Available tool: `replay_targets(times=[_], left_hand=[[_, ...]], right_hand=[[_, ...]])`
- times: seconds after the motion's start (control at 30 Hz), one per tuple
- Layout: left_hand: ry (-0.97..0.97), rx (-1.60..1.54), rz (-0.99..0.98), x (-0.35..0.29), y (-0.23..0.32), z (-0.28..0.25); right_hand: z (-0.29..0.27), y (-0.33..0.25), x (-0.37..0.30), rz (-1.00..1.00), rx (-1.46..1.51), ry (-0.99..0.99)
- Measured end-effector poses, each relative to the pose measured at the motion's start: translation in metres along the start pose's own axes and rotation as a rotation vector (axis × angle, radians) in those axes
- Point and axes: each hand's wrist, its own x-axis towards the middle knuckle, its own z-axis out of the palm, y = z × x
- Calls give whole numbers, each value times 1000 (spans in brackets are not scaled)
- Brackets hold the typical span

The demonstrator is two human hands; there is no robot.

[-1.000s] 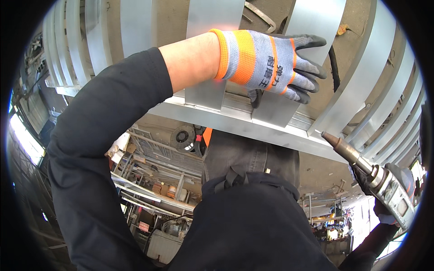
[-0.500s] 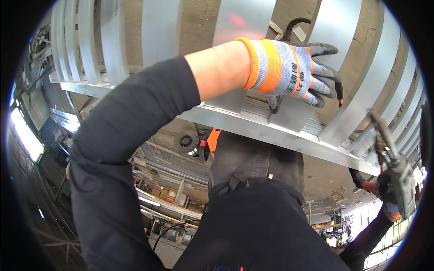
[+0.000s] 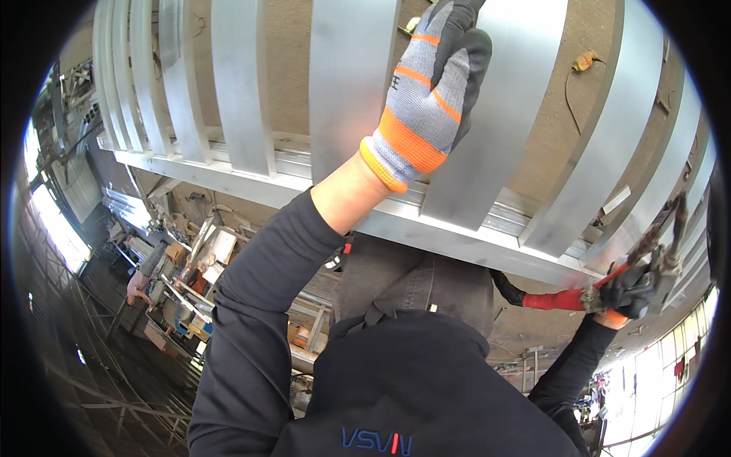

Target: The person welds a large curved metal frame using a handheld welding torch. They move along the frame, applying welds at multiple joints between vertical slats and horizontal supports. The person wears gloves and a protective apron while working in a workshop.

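Note:
A silvery metal frame (image 3: 251, 186) with several wide parallel slats (image 3: 350, 68) lies before me. My left hand (image 3: 430, 95), in a grey and orange glove with dark fingertips, reaches over the slats. Its thumb stands apart from the fingers, whose ends reach the top edge of the view. I see nothing held in it. At the right end of the frame's near rail, my right hand (image 3: 628, 288), gloved too, is closed around a grimy welding torch (image 3: 668, 266). A red-sleeved cable (image 3: 552, 299) runs from it toward my legs. The torch's tip is blurred.
A yellow object with a thin wire (image 3: 585, 61) lies on the ground between slats at the upper right. Behind on the left are a cluttered bench (image 3: 217, 251) and another person (image 3: 138, 288) bent over. Bright windows (image 3: 678, 343) stand at the lower right.
My left hand has moved left and forward and turned, its fingers now pointing away from me. My right hand has brought the torch inward, closer to the frame. The view has shifted.

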Motion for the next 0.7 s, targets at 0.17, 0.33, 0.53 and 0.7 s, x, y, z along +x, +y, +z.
replay_targets(times=[0.17, 0.33, 0.53, 0.7], left_hand=[[58, 8, 49, -5, -19, -9], [135, 197, 125, -10, -45, -1], [180, 18, 59, -12, -49, 16], [235, -90, -141, -18, -33, 9]], right_hand=[[-60, 11, -31, -23, 82, 123], [-105, 45, -31, 107, 426, 323], [-83, 18, -45, -41, 67, 267], [-35, -45, -64, -212, -226, 45]])
